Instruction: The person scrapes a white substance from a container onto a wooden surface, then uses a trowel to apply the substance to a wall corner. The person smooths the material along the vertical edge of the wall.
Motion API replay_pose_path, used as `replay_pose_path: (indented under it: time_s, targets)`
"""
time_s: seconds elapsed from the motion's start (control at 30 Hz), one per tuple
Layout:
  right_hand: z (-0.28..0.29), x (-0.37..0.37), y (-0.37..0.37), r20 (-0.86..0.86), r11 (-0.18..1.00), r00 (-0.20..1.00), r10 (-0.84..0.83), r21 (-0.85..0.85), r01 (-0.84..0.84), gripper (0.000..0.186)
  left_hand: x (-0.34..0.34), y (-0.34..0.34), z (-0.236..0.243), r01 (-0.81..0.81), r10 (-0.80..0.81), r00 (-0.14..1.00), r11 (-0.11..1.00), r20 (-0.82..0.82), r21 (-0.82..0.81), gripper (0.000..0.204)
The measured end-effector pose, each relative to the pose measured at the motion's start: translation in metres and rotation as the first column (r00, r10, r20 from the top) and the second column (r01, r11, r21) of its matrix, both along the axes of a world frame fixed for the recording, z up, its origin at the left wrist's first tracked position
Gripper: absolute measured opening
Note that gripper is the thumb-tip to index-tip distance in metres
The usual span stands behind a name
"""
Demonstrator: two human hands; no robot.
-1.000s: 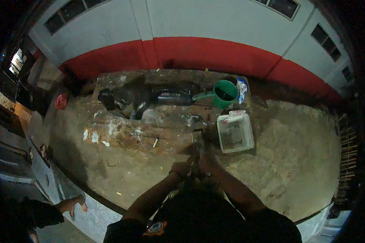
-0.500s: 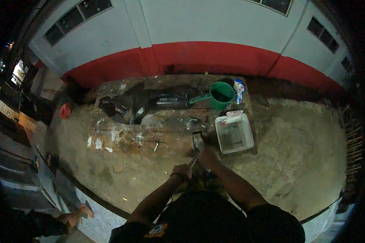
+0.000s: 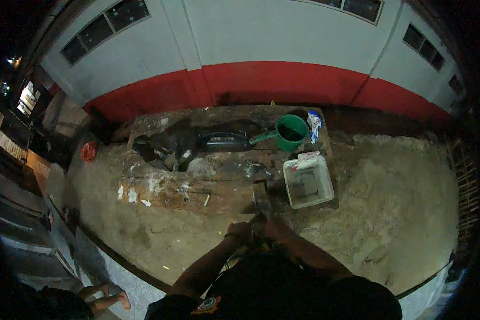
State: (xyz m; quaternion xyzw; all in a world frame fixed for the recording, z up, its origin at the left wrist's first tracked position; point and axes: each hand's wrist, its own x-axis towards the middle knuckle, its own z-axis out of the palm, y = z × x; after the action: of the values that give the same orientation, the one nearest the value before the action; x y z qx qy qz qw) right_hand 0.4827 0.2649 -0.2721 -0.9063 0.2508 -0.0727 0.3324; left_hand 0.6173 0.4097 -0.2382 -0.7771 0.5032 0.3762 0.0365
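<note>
Both my hands are low in front of my body at the table's near edge. My left hand is closed, a dark band around its wrist; the thing in its grip is too dark to name. Close beside it, my right hand is also curled closed, and what it holds is hidden. Just ahead of the fingers, a narrow rectangular block, like a sharpening stone, lies on the wooden table, pointing away from me. A white plastic basin with some liquid stands to its right.
A green dipper with a long handle and a blue-white packet are at the table's back right. Dark cloth and a black glossy object lie back left. A red bag and another person's legs are left.
My right hand has drawn back from the block toward my body, uncovering more of it. The pale strip seen between my hands earlier is now hard to see. The person's legs at lower left shifted.
</note>
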Motion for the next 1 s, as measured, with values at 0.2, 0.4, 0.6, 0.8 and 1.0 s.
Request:
replay_pose_path:
  time_s: [0.2,0.4,0.6,0.8,1.0]
  targets:
    - [-0.017,0.03,-0.054,-0.268,0.918,0.961,-0.072,0.359,0.17,0.052,0.0,0.003,0.01,0.086,-0.087,0.996,0.996,0.01,0.016,0.073]
    - [-0.018,-0.024,-0.04,-0.25,-0.057,0.895,-0.37,0.967,0.247,0.037,-0.003,0.004,0.014,0.015,-0.015,1.0,1.0,-0.017,-0.024,0.073]
    - [-0.013,-0.027,-0.014,-0.179,0.449,0.9,-0.398,0.818,0.361,0.045,0.0,-0.001,0.013,0.041,-0.041,0.999,0.999,-0.026,0.022,0.069]
    - [0.0,-0.03,0.013,-0.513,0.934,0.852,-0.108,0.241,0.263,0.055,0.002,-0.001,0.007,0.036,-0.034,0.997,0.999,-0.063,0.032,0.076]
    - [-0.018,-0.024,0.018,-0.235,0.982,0.954,-0.188,-0.072,0.176,0.05,0.003,0.002,-0.009,0.076,-0.074,0.996,0.996,-0.052,0.055,0.083]
